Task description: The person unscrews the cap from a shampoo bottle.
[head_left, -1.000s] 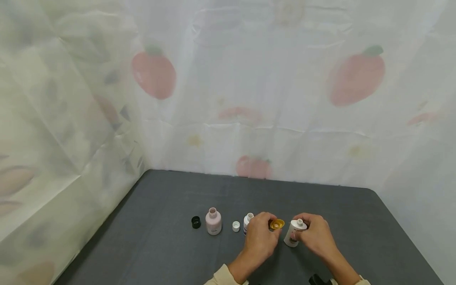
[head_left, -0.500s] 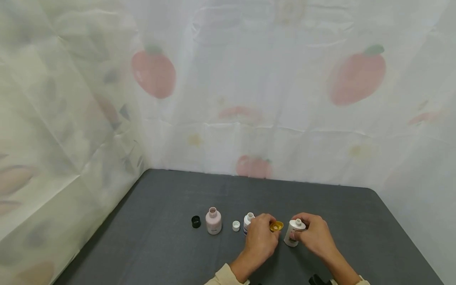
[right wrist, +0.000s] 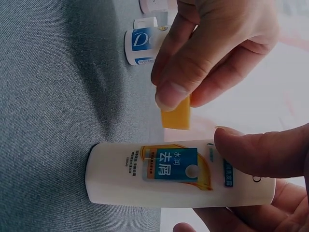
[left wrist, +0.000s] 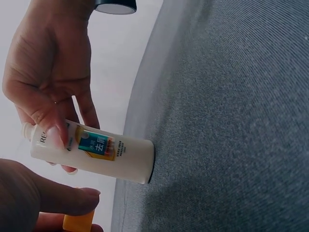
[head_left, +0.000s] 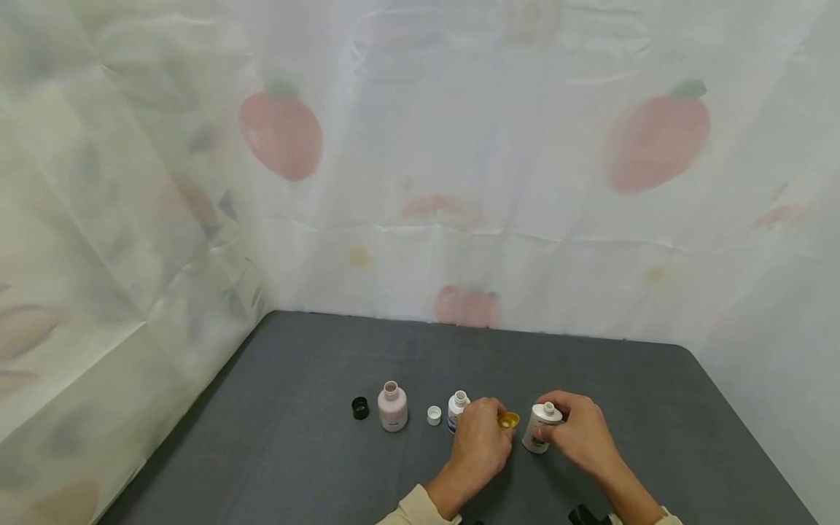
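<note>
My left hand (head_left: 479, 443) pinches a yellow bottle cap (head_left: 508, 421) between thumb and fingers, its hollow side visible in the head view. Just to the right, my right hand (head_left: 582, 432) grips a white shampoo bottle (head_left: 536, 439) around its upper part. Its narrow neck is uncapped, and the base touches the table. A teal and yellow label shows on the shampoo bottle (right wrist: 222, 191) in the right wrist view. There the cap (right wrist: 176, 116) is beside the bottle, apart from it. A small white bottle (head_left: 456, 410) stands uncapped behind my left hand, which partly hides it.
A pink bottle (head_left: 393, 412) without a cap stands further left on the grey table (head_left: 295, 452). A black cap (head_left: 360, 408) lies left of it, and a white cap (head_left: 434, 415) lies to its right. A patterned curtain (head_left: 492, 182) hangs behind the table.
The yellow cap has dropped slightly and shifted a little left in my left hand. My right hand and the shampoo bottle have barely moved.
</note>
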Demonstrator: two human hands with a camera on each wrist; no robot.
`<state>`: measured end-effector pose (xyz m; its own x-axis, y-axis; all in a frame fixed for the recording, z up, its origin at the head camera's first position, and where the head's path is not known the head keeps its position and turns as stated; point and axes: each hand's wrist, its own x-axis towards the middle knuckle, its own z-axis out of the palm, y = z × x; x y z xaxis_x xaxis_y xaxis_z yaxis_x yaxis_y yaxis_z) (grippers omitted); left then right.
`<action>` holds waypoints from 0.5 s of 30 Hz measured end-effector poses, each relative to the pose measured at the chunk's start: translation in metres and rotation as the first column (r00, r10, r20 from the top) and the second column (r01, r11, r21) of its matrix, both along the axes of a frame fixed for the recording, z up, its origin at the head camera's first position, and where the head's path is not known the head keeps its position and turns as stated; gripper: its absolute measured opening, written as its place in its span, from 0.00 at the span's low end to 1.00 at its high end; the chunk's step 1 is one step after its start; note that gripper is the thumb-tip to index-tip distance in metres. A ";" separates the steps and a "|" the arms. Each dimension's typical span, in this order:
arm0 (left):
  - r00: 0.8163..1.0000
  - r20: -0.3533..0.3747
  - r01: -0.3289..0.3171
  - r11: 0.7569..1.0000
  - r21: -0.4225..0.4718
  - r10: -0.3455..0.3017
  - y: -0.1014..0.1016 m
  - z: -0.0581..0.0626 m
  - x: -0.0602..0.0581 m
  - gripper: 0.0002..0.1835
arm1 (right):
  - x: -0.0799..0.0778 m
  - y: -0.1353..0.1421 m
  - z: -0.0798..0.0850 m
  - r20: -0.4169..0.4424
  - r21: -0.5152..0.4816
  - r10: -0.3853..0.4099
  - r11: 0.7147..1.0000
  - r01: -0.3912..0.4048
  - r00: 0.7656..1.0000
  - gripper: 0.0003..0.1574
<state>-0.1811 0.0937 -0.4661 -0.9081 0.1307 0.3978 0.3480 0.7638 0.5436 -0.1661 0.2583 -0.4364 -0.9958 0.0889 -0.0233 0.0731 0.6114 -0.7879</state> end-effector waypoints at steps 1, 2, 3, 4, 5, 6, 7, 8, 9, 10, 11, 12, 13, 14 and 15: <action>1.000 0.000 -0.002 1.000 -0.007 0.002 0.000 0.000 0.000 0.10 | 0.000 0.000 0.000 0.000 -0.002 -0.001 1.000 0.001 1.000 0.22; 1.000 0.003 -0.002 1.000 -0.012 0.002 0.000 -0.001 -0.001 0.10 | 0.000 0.000 0.000 0.000 -0.005 0.000 1.000 0.000 1.000 0.22; 1.000 0.006 -0.002 1.000 -0.017 0.002 0.000 -0.002 -0.001 0.10 | 0.000 0.000 0.000 -0.001 -0.007 0.001 1.000 -0.001 1.000 0.22; 1.000 0.011 -0.002 1.000 -0.022 0.002 -0.001 -0.002 -0.001 0.10 | 0.000 -0.001 0.000 -0.002 -0.009 0.001 1.000 -0.001 1.000 0.22; 1.000 0.017 -0.002 1.000 -0.027 0.002 -0.001 -0.003 -0.002 0.10 | 0.000 -0.001 0.001 -0.001 -0.011 0.002 1.000 -0.002 1.000 0.22; 1.000 0.015 0.000 0.999 -0.033 0.000 -0.001 -0.003 -0.002 0.09 | 0.000 -0.001 0.001 -0.001 -0.013 0.002 1.000 -0.002 1.000 0.22; 1.000 0.017 0.002 0.999 -0.037 -0.002 -0.001 -0.004 -0.002 0.09 | 0.001 -0.001 0.001 -0.001 -0.014 0.001 1.000 -0.001 1.000 0.22; 1.000 0.017 0.004 0.999 -0.042 -0.004 -0.001 -0.006 -0.003 0.09 | 0.001 -0.001 0.001 0.000 -0.015 0.001 1.000 -0.001 1.000 0.22; 1.000 0.016 0.005 0.999 -0.046 -0.005 -0.001 -0.006 -0.003 0.09 | 0.001 -0.001 0.001 0.001 -0.015 0.001 1.000 -0.001 1.000 0.22; 1.000 0.013 0.006 0.999 -0.050 -0.006 -0.001 -0.007 -0.003 0.09 | 0.001 -0.001 0.001 -0.001 -0.015 0.003 1.000 -0.003 1.000 0.23; 1.000 0.015 0.006 0.999 -0.053 -0.005 -0.001 -0.007 -0.004 0.09 | 0.001 -0.001 0.001 -0.001 -0.015 0.003 1.000 -0.003 1.000 0.23; 1.000 0.018 0.007 0.998 -0.057 -0.006 -0.001 -0.008 -0.004 0.09 | 0.001 -0.001 0.001 -0.001 -0.015 0.003 1.000 -0.003 1.000 0.23; 1.000 0.023 0.007 0.998 -0.062 -0.006 -0.001 -0.008 -0.004 0.09 | 0.001 -0.001 0.002 -0.002 -0.013 0.003 1.000 -0.003 1.000 0.23; 1.000 0.024 0.008 0.998 -0.067 -0.006 -0.001 -0.009 -0.004 0.09 | 0.001 -0.001 0.002 -0.003 -0.013 0.004 1.000 -0.004 1.000 0.23; 0.999 0.031 0.008 0.997 -0.073 -0.006 -0.001 -0.009 -0.004 0.09 | 0.002 -0.001 0.002 -0.003 -0.014 0.005 1.000 -0.005 1.000 0.23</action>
<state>-0.1854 0.0926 -0.4747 -0.9187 0.1652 0.3587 0.3377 0.7995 0.4967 -0.1646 0.2572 -0.4348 -0.9963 0.0837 -0.0216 0.0677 0.6006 -0.7967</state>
